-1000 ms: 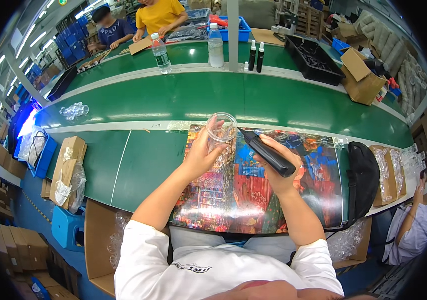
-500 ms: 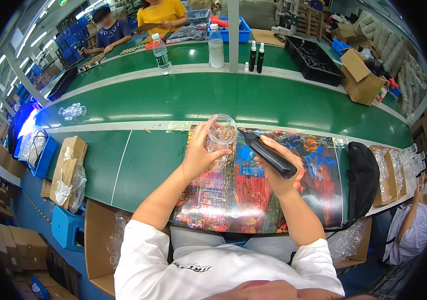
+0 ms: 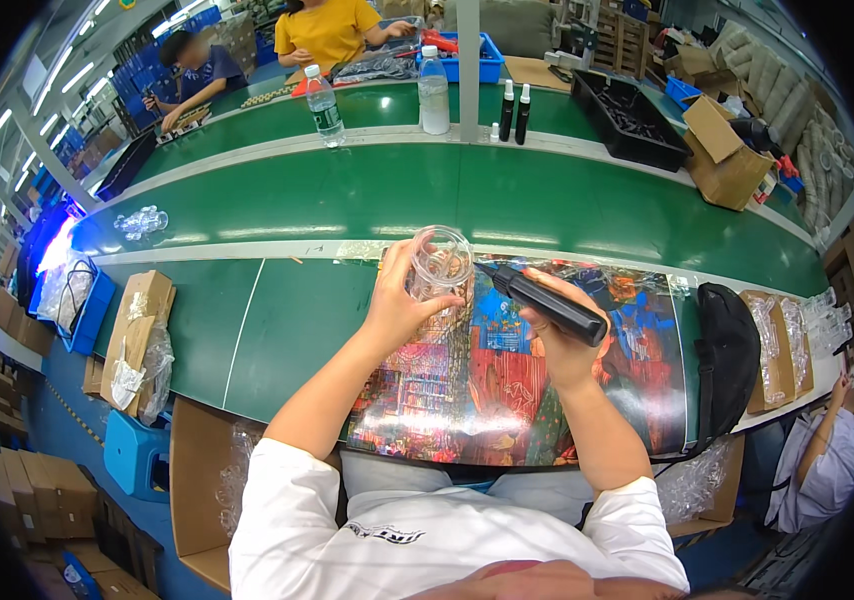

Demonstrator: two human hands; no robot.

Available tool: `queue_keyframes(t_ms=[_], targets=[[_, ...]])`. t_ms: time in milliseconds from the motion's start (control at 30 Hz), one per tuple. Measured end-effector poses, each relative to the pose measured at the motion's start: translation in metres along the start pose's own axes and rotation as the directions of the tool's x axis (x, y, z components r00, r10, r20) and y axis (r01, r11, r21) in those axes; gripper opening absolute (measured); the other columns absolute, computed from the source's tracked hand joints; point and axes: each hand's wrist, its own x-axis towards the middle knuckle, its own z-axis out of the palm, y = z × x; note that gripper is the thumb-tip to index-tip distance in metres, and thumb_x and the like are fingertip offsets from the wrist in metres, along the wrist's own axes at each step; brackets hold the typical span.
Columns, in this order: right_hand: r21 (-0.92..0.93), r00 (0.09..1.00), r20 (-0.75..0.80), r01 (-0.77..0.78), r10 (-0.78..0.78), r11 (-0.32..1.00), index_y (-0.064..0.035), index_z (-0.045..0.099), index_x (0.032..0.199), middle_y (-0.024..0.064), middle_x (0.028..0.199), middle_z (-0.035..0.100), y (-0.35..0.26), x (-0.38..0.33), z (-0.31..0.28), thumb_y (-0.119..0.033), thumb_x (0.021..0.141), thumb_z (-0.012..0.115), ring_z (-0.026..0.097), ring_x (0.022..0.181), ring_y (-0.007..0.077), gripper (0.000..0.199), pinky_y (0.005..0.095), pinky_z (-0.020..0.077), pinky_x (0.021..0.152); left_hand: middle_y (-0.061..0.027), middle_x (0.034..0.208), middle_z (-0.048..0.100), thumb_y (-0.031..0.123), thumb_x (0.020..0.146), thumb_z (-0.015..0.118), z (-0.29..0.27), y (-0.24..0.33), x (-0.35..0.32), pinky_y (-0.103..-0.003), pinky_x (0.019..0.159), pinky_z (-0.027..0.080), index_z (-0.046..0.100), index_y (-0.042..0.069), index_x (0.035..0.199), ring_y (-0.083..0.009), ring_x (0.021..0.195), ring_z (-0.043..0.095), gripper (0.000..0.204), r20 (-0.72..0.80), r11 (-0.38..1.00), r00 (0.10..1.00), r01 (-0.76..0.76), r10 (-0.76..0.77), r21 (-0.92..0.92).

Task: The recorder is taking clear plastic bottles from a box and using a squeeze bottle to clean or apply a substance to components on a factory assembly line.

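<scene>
the left hand (image 3: 394,303) has its fingers curled about the side of a clear, round-rimmed plastic container (image 3: 443,264), which is held up over a glossy, multicoloured printed sheet (image 3: 507,385) on the green counter (image 3: 292,325), with its open rim facing up toward the head. the right hand (image 3: 569,335) has its fingers closed around a long, black, handheld tool (image 3: 551,307) with a thin pointed tip. the relation that matters is between that tip and the container: the container lies to the left of the right fingers and slightly farther from the body, and the tool's long axis slants from the palm up and leftward, straight at the container's right side. the tip is just beside the wall, near the rim; whether they touch i cannot tell. the left hand is the nearer one, already on the container. a soft black bag (image 3: 725,355) lies beyond the sheet's right edge.
</scene>
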Motion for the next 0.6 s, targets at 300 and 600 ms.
queue_keyframes(t_ms=[300, 600], targets=[[0.108, 0.999, -0.01, -0.034, 0.035, 0.994, 0.0042, 0.061, 0.107, 0.012, 0.098, 0.065, 0.0036, -0.0027, 0.0034, -0.007, 0.072, 0.075, 0.058, 0.064, 0.0087, 0.04, 0.0179, 0.0459, 0.048, -0.0118, 0.109, 0.051, 0.021, 0.053, 0.085, -0.0023, 0.0021, -0.0007, -0.037, 0.088, 0.043, 0.047, 0.004, 0.122, -0.028, 0.102, 0.052, 0.08, -0.02, 0.999, 1.0, 0.007, -0.007, 0.033], [0.114, 1.0, 0.016, -0.016, 0.014, 0.993, 0.0037, 0.06, 0.107, 0.0135, 0.099, 0.065, 0.0006, -0.0029, 0.0025, -0.007, 0.072, 0.075, 0.057, 0.06, 0.0084, 0.039, 0.0177, 0.0453, 0.048, -0.0122, 0.11, 0.05, 0.021, 0.053, 0.085, -0.0034, 0.0058, 0.0017, -0.037, 0.089, 0.042, 0.048, 0.003, 0.12, -0.0286, 0.104, 0.051, 0.079, -0.048, 0.999, 0.999, -0.011, 0.013, 0.044]])
